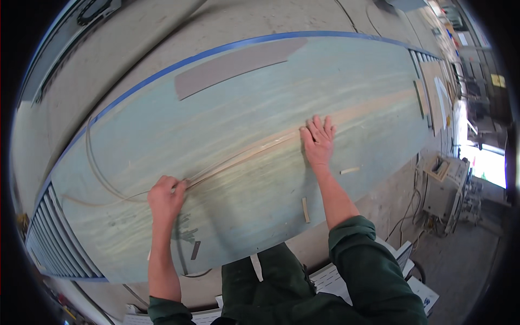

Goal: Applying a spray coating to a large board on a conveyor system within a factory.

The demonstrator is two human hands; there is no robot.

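Observation:
A long, narrow wood-coloured board (374, 105) lies diagonally across the pale green tabletop (244, 216), running from lower left to upper right. My left hand (166, 197) is closed, its thumb and fingers pinching a thin edging strip (212, 167) near the board's left end. Left of that hand, the loose length of strip curls back over the table in a loop (96, 169). Farther right, my right hand (319, 142) lies on the board with its fingers stretched out. The strip's edge passes by its thumb. The left fingertips are partly hidden.
Toward the far edge lies a flat mauve-brown sheet (230, 67). Short light offcuts (306, 210) and a dark offcut (195, 250) sit on the near side. Slatted sections (59, 233) end the table. A grey machine (447, 187) with cables stands at the right.

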